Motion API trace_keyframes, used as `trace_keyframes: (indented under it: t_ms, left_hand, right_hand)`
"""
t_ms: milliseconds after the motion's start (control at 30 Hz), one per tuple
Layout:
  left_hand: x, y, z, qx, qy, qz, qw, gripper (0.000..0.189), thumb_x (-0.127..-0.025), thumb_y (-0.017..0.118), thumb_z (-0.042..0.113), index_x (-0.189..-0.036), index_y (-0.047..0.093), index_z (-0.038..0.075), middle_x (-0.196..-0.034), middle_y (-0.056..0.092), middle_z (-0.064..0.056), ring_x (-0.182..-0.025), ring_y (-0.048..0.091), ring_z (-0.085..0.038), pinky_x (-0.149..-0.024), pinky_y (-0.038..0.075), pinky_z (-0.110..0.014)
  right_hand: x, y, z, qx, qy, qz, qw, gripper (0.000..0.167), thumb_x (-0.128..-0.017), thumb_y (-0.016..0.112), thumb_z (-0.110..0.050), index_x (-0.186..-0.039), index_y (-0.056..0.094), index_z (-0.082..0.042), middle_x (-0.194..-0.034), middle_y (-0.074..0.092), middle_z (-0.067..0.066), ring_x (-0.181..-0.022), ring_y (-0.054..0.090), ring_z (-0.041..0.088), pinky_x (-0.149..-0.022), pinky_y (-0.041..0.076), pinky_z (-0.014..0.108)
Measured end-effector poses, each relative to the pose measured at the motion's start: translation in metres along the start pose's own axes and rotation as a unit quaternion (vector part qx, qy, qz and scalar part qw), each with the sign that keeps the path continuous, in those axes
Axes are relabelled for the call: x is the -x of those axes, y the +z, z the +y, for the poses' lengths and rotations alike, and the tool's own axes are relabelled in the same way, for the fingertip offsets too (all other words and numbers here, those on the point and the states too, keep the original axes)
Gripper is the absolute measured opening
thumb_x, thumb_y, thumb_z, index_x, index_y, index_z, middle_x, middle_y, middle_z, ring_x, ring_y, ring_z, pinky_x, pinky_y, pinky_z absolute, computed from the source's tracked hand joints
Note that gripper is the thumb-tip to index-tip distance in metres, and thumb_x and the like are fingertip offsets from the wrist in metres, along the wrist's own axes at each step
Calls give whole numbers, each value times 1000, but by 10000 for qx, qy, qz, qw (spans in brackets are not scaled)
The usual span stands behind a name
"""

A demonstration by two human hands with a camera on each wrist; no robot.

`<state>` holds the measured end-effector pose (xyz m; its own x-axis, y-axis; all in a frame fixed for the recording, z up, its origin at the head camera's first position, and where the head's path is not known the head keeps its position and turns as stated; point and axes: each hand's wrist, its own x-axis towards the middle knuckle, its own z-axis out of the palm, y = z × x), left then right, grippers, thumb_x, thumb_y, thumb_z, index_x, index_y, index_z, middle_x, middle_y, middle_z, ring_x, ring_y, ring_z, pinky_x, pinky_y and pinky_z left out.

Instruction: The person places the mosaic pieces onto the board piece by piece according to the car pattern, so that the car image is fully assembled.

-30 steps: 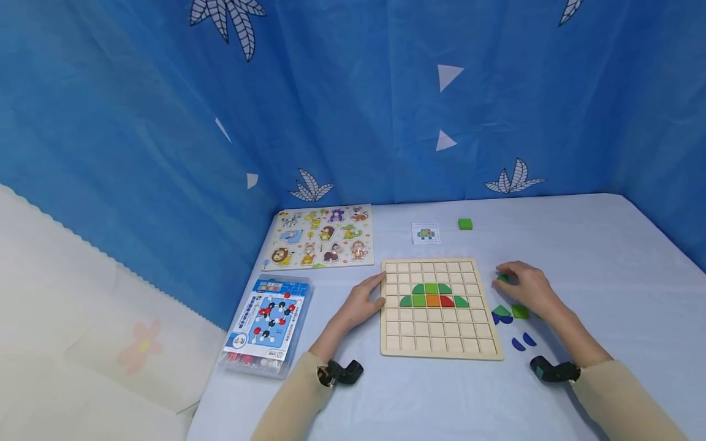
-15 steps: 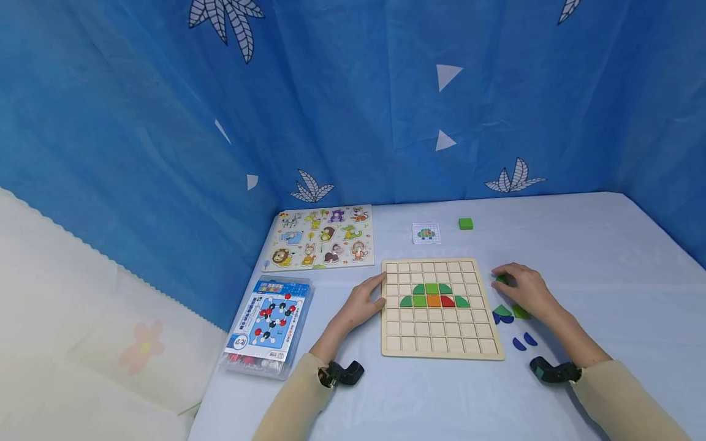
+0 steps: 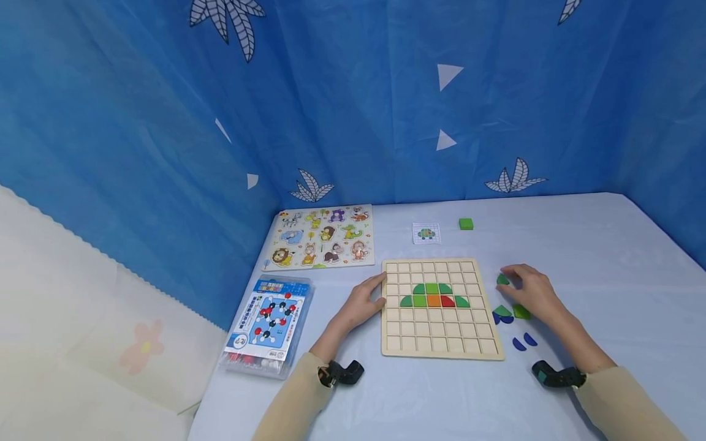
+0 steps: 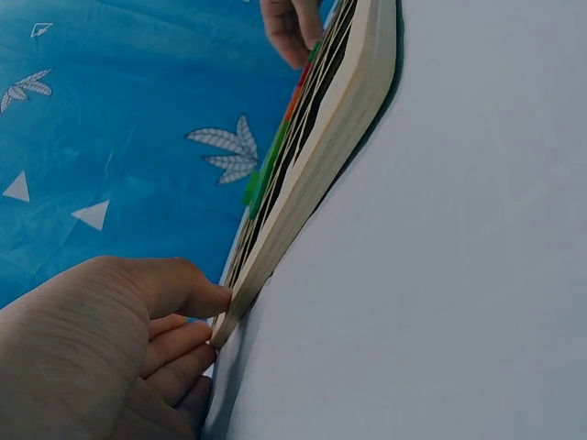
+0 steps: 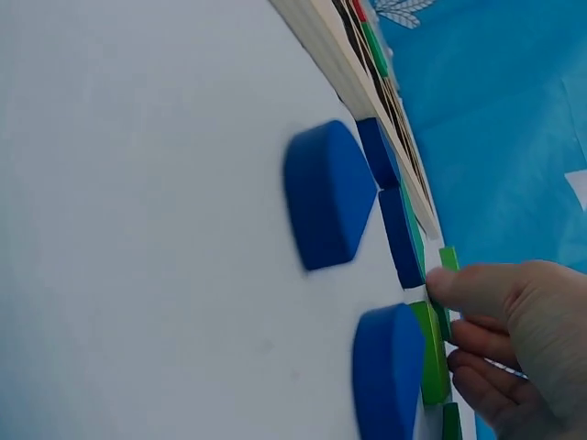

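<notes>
A square wooden grid board (image 3: 441, 343) lies mid-table, with green, orange and red pieces in its middle rows. My left hand (image 3: 361, 303) rests at its left edge; in the left wrist view, the thumb and fingers touch the board's side. My right hand (image 3: 529, 291) hovers right of the board. Between its parted thumb and forefinger lies a dark green rounded piece (image 3: 502, 279), seemingly on the table and not pinched. Nearer me lie another green piece (image 3: 501, 310), a light green square (image 3: 521, 312) and several blue pieces (image 5: 330, 197).
A small pattern card (image 3: 426, 233) and a green block (image 3: 466, 224) lie beyond the board. An animal puzzle (image 3: 320, 239) sits at the back left. In front of it is a boxed molecule set (image 3: 267, 324). A blue curtain (image 3: 353, 110) hangs behind the table.
My right hand has drawn slightly to the right, uncovering more of the dark green piece, which stays in place. My left hand and the board hold still.
</notes>
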<state>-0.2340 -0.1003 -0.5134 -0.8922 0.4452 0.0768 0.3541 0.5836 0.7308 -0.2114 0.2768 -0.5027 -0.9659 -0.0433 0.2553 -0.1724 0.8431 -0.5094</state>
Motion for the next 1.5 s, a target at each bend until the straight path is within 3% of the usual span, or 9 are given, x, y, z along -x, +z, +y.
trace_keyframes:
  t_ms: [167, 500, 633, 800, 900, 1133, 1333, 1500]
  left_hand:
    - [0, 0, -2, 15, -30, -12, 10000, 61, -88, 60, 9, -144, 37, 5, -145, 39, -12, -134, 34, -25, -110, 28, -36]
    - [0, 0, -3, -5, -45, -23, 10000, 61, -88, 59, 9, -145, 37, 5, -145, 39, -11, -134, 34, -25, -110, 28, -36]
    - [1, -1, -3, 25, -98, -62, 9999, 61, -88, 59, 9, -145, 37, 5, -146, 39, -12, -134, 34, -25, -110, 28, -36]
    - [1, -1, -3, 53, -96, -29, 9999, 61, -88, 59, 9, -145, 36, 5, -146, 38, -11, -135, 33, -24, -111, 27, -35]
    - [1, -1, -3, 30, -85, -38, 10000, 61, -88, 59, 9, -145, 36, 5, -146, 38, -11, -135, 33, -24, -111, 27, -35]
    - [0, -1, -3, 5, -30, -34, 10000, 61, -88, 59, 10, -145, 37, 5, -146, 39, -12, -134, 34, -26, -110, 28, -36]
    - [-1, -1, -3, -19, -6, -15, 10000, 61, -88, 60, 10, -145, 37, 5, -145, 39, -12, -134, 34, -25, -110, 28, -35]
    - [-1, -1, -3, -60, 2, -27, 10000, 61, -88, 60, 10, -145, 37, 5, -145, 40, -11, -134, 34, -25, -110, 29, -35]
  right_hand:
    - [2, 1, 4, -45, -191, -77, 9998, 33, -83, 69, -3, -112, 60, 10, -108, 58, 29, -101, 53, 46, -84, 45, 59]
    - [4, -4, 0, -168, -324, 11, 9993, 31, -82, 70, -3, -109, 62, 9, -105, 61, 27, -96, 57, 45, -79, 48, 57]
    - [3, -10, -23, -363, -462, 50, 9983, 31, -84, 72, -14, -110, 65, 1, -104, 64, 19, -95, 58, 40, -69, 51, 54]
    - [0, -17, -73, -778, -1196, -46, 9898, 29, -82, 73, -13, -109, 67, -3, -103, 66, 13, -91, 60, 33, -67, 52, 53]
    - [2, -9, -97, -1001, -1556, -324, 9822, 28, -81, 74, -9, -107, 68, -3, -103, 67, 10, -88, 62, 29, -73, 54, 51]
    - [7, 25, -130, -1448, -1741, -911, 9697, 28, -80, 75, -10, -108, 69, -7, -103, 67, 1, -90, 64, 22, -76, 55, 44]
    - [10, 49, -137, -1535, -2179, -1052, 9581, 27, -79, 75, -8, -106, 69, -6, -102, 67, 2, -89, 64, 20, -74, 56, 36]
    - [14, 65, -136, -1242, -2222, -1107, 9607, 27, -80, 76, -12, -106, 70, -9, -103, 66, 2, -89, 62, 14, -73, 55, 29]
